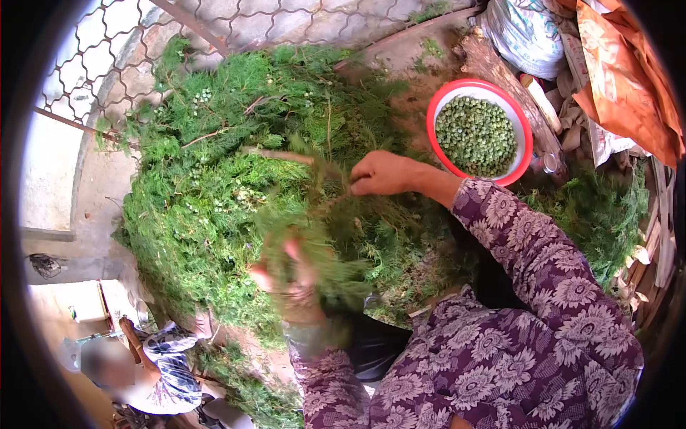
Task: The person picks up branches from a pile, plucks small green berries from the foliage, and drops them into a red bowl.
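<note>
Purple garment (486, 350), printed with pale flowers: seen at lower right, its sleeves extended over a large heap of green conifer foliage (214, 171). Right hand (386, 172): fingers curled, closed around the stem of a leafy branch (332, 171), which is held above the heap, to the left of the basin. Left hand (291, 268): blurred and partly covered by feathery green sprigs (325, 254); whether they are gripped cannot be told. Small pale-green cones are borne on many twigs of the heap.

Basin (529, 136), one, round, red-rimmed, white inside: set beyond the right forearm and filled with small round green cones (475, 136). Log (500, 79), rough-barked: laid just beside the basin, on its far right side. White-and-blue sack (525, 36) and orange sheeting (622, 79): piled at upper right. More foliage (586, 214) and split wood (664, 229): placed along the right edge.

Wire mesh (264, 21), wavy-patterned: stretched across the top and upper left. Another person (168, 365), in a dark-and-white patterned top: seated at lower left, apart from both hands, with one arm bent.
</note>
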